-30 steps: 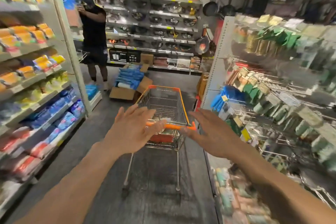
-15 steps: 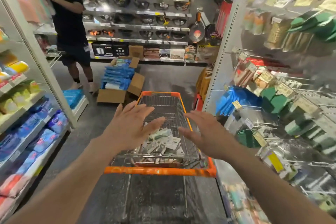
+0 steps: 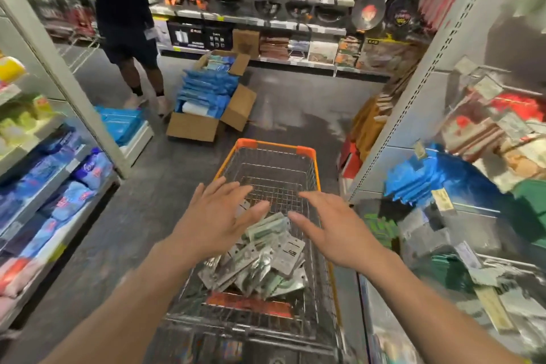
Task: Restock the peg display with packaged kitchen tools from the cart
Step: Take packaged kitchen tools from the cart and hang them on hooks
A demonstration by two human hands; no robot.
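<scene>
Both hands have come down closer over the cart (image 3: pixel 316 168), left hand (image 3: pixel 217 217) and right hand (image 3: pixel 335 229) spread open and empty, ready to scoop the packets (image 3: pixel 266 257) piled just below them.

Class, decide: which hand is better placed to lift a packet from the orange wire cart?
Probably the left hand: open, directly above the packaged kitchen tools. The right hand, also open, hovers nearer the cart's right rim.

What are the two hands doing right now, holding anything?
Left hand: open, fingers spread, empty, above the packages in the cart.
Right hand: open, empty.
</scene>
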